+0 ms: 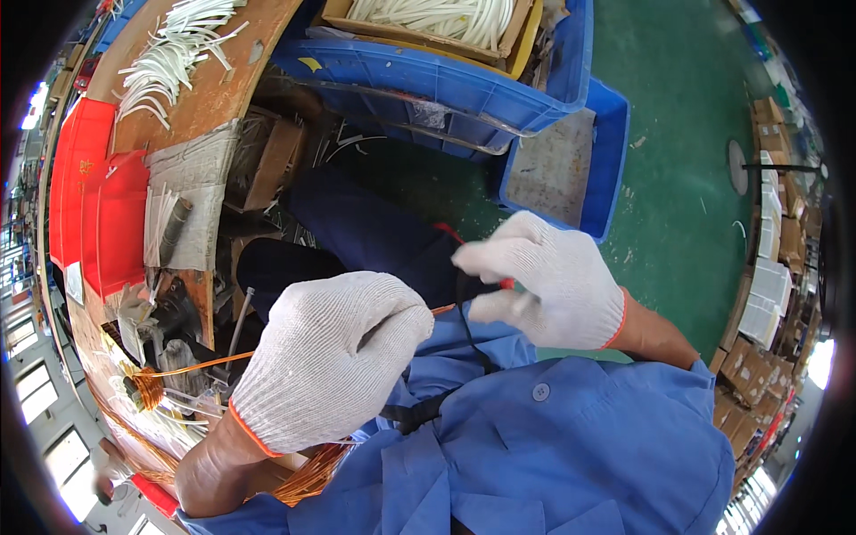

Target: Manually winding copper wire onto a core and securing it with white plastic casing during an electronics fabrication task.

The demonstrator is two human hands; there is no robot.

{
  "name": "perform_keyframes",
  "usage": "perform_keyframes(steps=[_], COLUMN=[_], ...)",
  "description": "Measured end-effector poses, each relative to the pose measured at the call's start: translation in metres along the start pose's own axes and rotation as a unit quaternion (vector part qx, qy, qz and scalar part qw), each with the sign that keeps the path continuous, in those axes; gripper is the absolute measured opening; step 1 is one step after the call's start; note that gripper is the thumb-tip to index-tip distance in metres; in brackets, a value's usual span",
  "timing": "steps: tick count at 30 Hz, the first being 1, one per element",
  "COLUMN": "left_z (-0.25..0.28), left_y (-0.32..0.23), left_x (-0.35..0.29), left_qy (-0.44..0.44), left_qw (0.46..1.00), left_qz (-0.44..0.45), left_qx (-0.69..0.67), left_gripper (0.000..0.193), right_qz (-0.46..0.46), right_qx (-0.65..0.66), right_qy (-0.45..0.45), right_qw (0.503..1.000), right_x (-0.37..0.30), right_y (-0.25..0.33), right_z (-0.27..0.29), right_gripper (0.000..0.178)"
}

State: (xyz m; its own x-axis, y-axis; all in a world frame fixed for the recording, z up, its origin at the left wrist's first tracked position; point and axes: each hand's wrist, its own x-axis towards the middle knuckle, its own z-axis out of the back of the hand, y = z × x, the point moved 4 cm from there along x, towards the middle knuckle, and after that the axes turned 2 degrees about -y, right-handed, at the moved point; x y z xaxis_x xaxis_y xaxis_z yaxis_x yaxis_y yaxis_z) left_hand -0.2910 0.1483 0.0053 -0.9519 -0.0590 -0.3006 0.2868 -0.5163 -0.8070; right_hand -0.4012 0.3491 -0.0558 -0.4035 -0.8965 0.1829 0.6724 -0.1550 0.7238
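Right now, in the head view, the left hand [334, 357], in a white knitted glove, is curled tight on the near left with its thumb against the forefinger, holding copper-coloured wire [209, 363]. The right hand [553, 285], gloved alike and slightly blurred, lifts farther right, its fingers parted wide from the thumb.

To the left, a cluttered bench [107, 325] carries red bins [116, 223]; far left, white strips [169, 71] lie on a brown tabletop [241, 62]. On the far side, beyond the dark-trousered legs [366, 218], sit a large blue crate [383, 69] and a lower blue bin [613, 160].

The wire is thin and shiny, running fairly straight from the bench on the left until the left hand hides it; a short bit shows beyond the fingertips.
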Motion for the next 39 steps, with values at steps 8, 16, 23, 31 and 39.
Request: perform_keyframes(steps=[8, 16, 23, 31, 39], left_z=[0.0, 0.001, 0.0, 0.0, -0.001], left_y=[-0.005, -0.002, -0.001, 0.001, 0.003], left_x=[-0.002, -0.003, -0.003, -0.002, -0.004], left_qy=[0.02, 0.011, 0.011, 0.016, 0.01], left_qw=[0.999, 0.999, 0.999, 0.999, 0.999], left_qz=[0.044, 0.031, 0.036, 0.036, 0.027], left_qx=[-0.011, -0.019, -0.027, -0.021, -0.017], left_gripper=[0.018, 0.018, 0.019, 0.019, 0.019], right_qz=[-0.083, -0.024, 0.023, 0.052, 0.052], right_qx=[-0.067, 0.022, 0.012, -0.008, 0.016], right_qy=[0.146, 0.035, 0.017, 0.025, 0.015], right_qw=[0.984, 0.999, 1.0, 0.998, 0.998], right_x=[0.006, 0.005, 0.007, 0.007, 0.012], right_y=[0.01, 0.01, 0.015, 0.015, 0.02], right_z=[-0.009, 0.003, 0.0, -0.002, -0.011], right_gripper=[0.058, 0.048, 0.028, 0.028, 0.023])
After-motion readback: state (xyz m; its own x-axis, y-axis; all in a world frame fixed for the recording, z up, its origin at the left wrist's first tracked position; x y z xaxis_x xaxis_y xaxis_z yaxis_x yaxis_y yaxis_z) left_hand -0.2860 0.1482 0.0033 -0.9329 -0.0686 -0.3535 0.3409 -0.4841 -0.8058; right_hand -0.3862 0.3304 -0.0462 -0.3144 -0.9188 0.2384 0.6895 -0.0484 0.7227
